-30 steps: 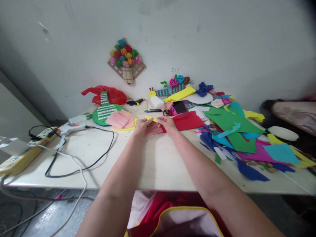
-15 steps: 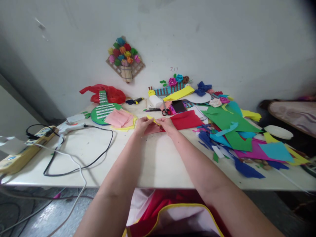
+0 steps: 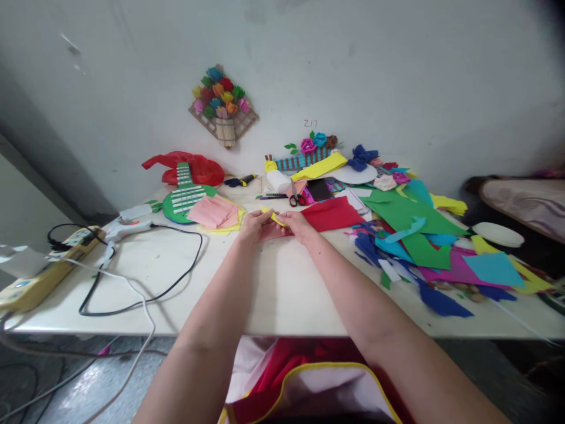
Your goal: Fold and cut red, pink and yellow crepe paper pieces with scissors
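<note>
A small strip of yellow paper (image 3: 275,217) is pinched between my two hands above the middle of the table. My left hand (image 3: 256,226) grips its left end, and my right hand (image 3: 295,222) grips the other end. Both hands are closed, their fingertips close together. Beneath them a pink sheet (image 3: 273,231) shows in part, and a red sheet (image 3: 334,214) lies just right of my right hand. Scissors (image 3: 297,196) with dark handles rest behind the hands. Pink paper pieces (image 3: 213,212) lie to the left, over yellow sheets.
A glue gun (image 3: 128,228) with a looping black cord lies at left by a yellow power strip (image 3: 42,277). Coloured paper scraps (image 3: 435,253) pile up at right. A green guitar-shaped craft (image 3: 188,200) stands back left; a paper flower bouquet (image 3: 223,97) hangs on the wall.
More of the yellow strip shows between my fingers, and my right fingers have shifted slightly along it. My arms stay in nearly the same place.
</note>
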`<action>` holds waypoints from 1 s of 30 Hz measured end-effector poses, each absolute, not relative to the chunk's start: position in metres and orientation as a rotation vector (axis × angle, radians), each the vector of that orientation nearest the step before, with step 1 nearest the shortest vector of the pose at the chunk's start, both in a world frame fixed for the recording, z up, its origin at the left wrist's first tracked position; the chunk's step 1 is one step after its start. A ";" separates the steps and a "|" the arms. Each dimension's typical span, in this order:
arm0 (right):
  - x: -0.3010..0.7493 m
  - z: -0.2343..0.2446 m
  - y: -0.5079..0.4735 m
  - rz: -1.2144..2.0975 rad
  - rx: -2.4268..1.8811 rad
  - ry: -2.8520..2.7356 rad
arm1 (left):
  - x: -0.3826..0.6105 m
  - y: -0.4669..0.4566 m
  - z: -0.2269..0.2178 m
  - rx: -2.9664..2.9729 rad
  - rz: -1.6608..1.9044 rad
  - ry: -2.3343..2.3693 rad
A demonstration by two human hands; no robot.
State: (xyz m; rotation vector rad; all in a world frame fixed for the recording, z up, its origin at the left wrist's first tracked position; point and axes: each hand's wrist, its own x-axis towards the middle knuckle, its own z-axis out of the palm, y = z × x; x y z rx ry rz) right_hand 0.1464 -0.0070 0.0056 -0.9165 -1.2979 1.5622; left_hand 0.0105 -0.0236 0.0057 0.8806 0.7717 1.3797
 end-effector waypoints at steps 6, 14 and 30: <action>0.144 0.006 -0.007 1.528 -0.899 -1.339 | 0.009 -0.023 0.010 0.831 1.372 0.875; 0.139 0.010 -0.010 1.353 -0.914 -1.437 | 0.011 -0.020 0.015 0.771 1.417 1.000; 0.140 0.004 -0.008 1.336 -0.843 -1.508 | 0.015 -0.026 0.015 0.904 1.448 0.880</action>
